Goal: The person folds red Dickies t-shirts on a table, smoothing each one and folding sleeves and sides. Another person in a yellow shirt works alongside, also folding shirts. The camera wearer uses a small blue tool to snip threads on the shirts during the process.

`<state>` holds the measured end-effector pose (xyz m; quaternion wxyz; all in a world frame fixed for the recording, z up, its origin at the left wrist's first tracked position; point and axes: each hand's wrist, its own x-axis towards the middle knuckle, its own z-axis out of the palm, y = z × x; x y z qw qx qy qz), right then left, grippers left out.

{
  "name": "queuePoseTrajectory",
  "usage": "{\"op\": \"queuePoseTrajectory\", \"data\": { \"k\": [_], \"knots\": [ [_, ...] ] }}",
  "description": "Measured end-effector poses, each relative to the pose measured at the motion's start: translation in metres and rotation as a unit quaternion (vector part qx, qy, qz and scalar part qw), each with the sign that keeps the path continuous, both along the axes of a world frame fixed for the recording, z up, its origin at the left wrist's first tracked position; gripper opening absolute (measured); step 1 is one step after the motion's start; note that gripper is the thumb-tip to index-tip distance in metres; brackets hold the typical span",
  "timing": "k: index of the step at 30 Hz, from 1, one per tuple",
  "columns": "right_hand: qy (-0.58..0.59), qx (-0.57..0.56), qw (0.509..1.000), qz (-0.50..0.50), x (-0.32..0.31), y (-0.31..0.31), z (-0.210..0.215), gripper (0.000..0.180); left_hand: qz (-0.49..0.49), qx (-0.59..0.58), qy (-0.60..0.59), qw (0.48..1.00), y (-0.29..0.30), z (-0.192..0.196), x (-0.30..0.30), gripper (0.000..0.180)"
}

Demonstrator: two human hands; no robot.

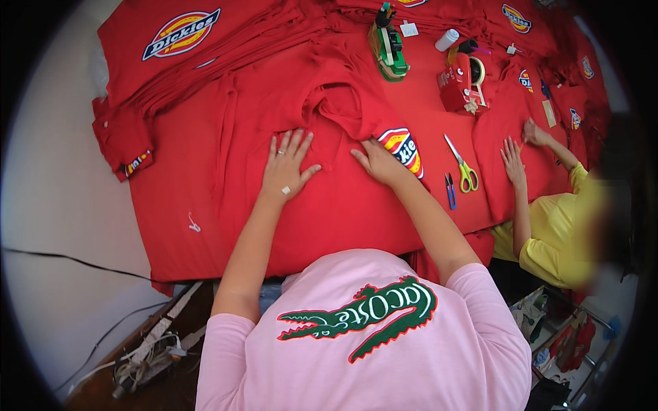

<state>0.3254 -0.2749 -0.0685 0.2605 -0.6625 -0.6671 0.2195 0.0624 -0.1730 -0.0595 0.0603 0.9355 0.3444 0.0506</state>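
Note:
A red shirt (274, 198) lies spread in front of me, its round collar (329, 103) pointing away and its fabric rumpled around the neck. My left hand (289, 164) rests flat on the cloth below the collar, fingers apart; it wears a ring and has a small white piece stuck near the wrist. My right hand (381, 164) is at the shirt's right side, with the thumb on top and the other fingers tucked into the folded cloth. Just right of it is a colourful oval logo (401, 152), partly covered by the forearm.
To the right lie yellow-green scissors (467, 175) and blue thread snips (450, 190). Farther back stand a green tape dispenser (391, 58), a red tape dispenser (458, 89) and a white bottle (447, 40). Red shirts (226, 41) are stacked behind. A co-worker's hands (514, 161) touch another red shirt.

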Motion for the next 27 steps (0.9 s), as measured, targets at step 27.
{"op": "queuePoseTrajectory", "data": {
  "k": [27],
  "knots": [
    [-0.018,0.101,0.995,-0.009,0.008,0.106,0.052,0.019,0.072,0.043,-0.201,0.976,0.168,-0.012,0.051,0.032]
  ]
}}
